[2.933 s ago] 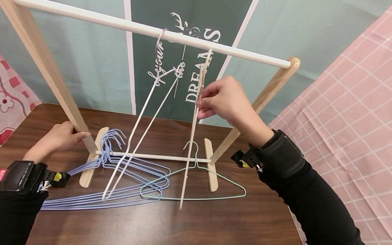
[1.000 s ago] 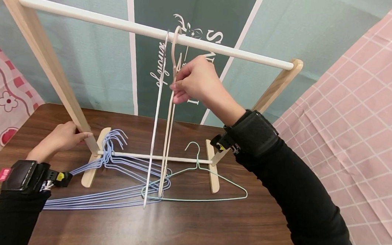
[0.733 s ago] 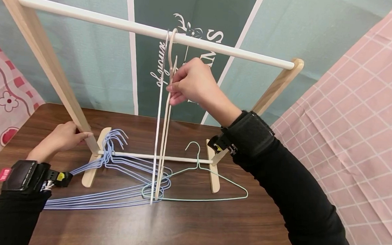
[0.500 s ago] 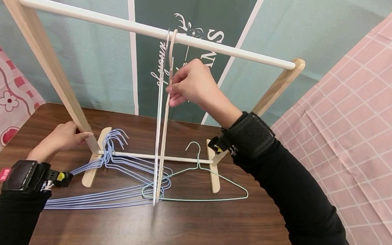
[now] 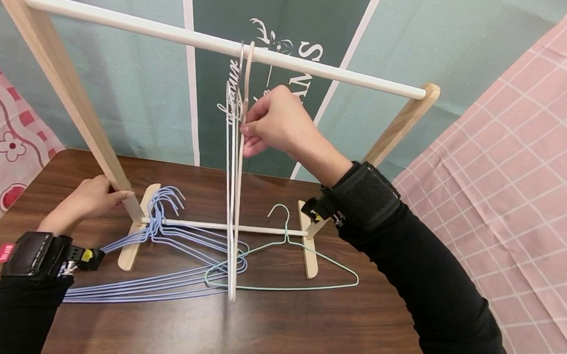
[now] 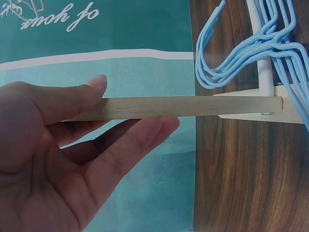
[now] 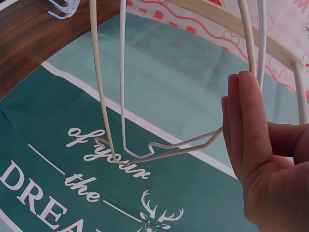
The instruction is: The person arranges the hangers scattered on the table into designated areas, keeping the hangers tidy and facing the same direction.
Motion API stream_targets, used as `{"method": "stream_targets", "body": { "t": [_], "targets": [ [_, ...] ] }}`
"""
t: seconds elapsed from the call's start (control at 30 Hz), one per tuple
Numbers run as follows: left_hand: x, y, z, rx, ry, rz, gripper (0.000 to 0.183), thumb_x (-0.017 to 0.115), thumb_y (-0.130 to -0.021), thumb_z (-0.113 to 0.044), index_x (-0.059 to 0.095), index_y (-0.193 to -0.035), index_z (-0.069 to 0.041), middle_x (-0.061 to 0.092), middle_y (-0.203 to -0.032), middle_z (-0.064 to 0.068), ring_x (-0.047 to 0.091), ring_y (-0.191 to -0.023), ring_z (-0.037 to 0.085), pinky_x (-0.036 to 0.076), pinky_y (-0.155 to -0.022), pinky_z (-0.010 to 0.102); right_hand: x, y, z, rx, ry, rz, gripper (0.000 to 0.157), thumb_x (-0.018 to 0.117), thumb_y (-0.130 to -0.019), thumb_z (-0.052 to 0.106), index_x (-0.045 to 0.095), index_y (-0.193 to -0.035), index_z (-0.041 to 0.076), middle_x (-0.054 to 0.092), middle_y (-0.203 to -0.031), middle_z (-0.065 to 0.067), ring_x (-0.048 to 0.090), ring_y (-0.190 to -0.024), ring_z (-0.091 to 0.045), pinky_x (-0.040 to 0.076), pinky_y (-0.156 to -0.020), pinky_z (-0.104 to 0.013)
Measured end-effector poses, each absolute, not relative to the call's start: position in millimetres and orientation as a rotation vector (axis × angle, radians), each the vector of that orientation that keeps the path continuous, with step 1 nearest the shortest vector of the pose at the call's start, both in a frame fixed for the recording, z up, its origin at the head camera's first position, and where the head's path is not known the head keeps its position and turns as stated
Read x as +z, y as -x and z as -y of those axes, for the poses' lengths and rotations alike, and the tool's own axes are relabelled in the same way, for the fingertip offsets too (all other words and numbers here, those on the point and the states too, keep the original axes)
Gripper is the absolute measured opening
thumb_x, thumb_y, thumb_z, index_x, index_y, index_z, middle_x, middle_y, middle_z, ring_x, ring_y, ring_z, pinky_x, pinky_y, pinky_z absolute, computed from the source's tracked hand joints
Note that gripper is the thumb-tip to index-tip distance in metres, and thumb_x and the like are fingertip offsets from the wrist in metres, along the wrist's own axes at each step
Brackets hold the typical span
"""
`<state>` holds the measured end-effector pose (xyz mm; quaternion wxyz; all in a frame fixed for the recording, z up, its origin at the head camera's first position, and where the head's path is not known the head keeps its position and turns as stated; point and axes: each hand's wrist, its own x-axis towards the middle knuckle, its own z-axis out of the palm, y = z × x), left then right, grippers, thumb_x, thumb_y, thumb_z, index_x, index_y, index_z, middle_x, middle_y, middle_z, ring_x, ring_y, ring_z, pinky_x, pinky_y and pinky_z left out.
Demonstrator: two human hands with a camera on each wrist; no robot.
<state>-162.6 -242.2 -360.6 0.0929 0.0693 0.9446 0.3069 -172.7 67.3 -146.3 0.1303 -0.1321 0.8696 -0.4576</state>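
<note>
In the head view, I see the right hand (image 5: pixel 277 118) pinching the beige hanger (image 5: pixel 248 73) near its top; this hanger sits on the top bar (image 5: pixel 128 22). The white hanger (image 5: pixel 229 179) hangs close beside it, on the side toward the left hand (image 5: pixel 90 196), which grips the wooden post (image 5: pixel 67 88). So I judge that two hangers are placed. What is left, I suppose, are the light blue hangers (image 5: pixel 155 216), bundled just beside the left hand, and the pale green hanger (image 5: pixel 297 289), below the right hand. The blue ones reach the left sleeve (image 5: pixel 16 312), and I cannot count them surely; whether they rest on the lower bar (image 5: pixel 261 230), I cannot tell.

In the left wrist view, thumb and fingers lie on opposite sides of the wooden post. The blue bundle beyond them is cut by the picture edge.

In the right wrist view, the fingers are straight and close together, and they hide where the thumb meets the hanger. Both hangers run out at the top edge.
</note>
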Motion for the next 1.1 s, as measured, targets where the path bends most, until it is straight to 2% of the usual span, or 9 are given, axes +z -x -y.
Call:
{"method": "stream_targets", "body": {
  "t": [0.27, 0.43, 1.1],
  "targets": [
    [-359, 163, 242, 0.92, -0.204, -2.79, 0.044, 0.05, -0.095, -0.022, 0.051, -0.101, 0.022, 0.061, -0.073, 0.018, 0.059, -0.064, 0.024, 0.042, -0.051, 0.031, -142, 170, -69, -1.343, 0.377, -2.515, 0.005, 0.06, -0.083, -0.008, 0.062, -0.085, -0.012, 0.063, -0.071, -0.022, 0.065, -0.056, -0.024, 0.053, -0.062, -0.034],
    [-359, 164, 242, 0.92, -0.201, -2.782, 0.044, 0.05, -0.095, -0.021, 0.05, -0.102, 0.023, 0.061, -0.072, 0.017, 0.06, -0.065, 0.025, 0.043, -0.051, 0.031, -144, 171, -71, -1.324, 0.365, -2.52, 0.005, 0.059, -0.084, -0.008, 0.063, -0.085, -0.012, 0.062, -0.071, -0.021, 0.065, -0.056, -0.024, 0.053, -0.061, -0.031],
    [-358, 164, 240, 0.914, -0.207, -2.795, 0.043, 0.05, -0.095, -0.019, 0.05, -0.101, 0.023, 0.06, -0.07, 0.014, 0.059, -0.063, 0.023, 0.042, -0.05, 0.032, -172, 175, -100, -1.141, 0.293, -2.657, 0.007, 0.058, -0.085, -0.005, 0.063, -0.083, -0.008, 0.062, -0.073, -0.019, 0.065, -0.058, -0.022, 0.053, -0.059, -0.031]
  ]
}}
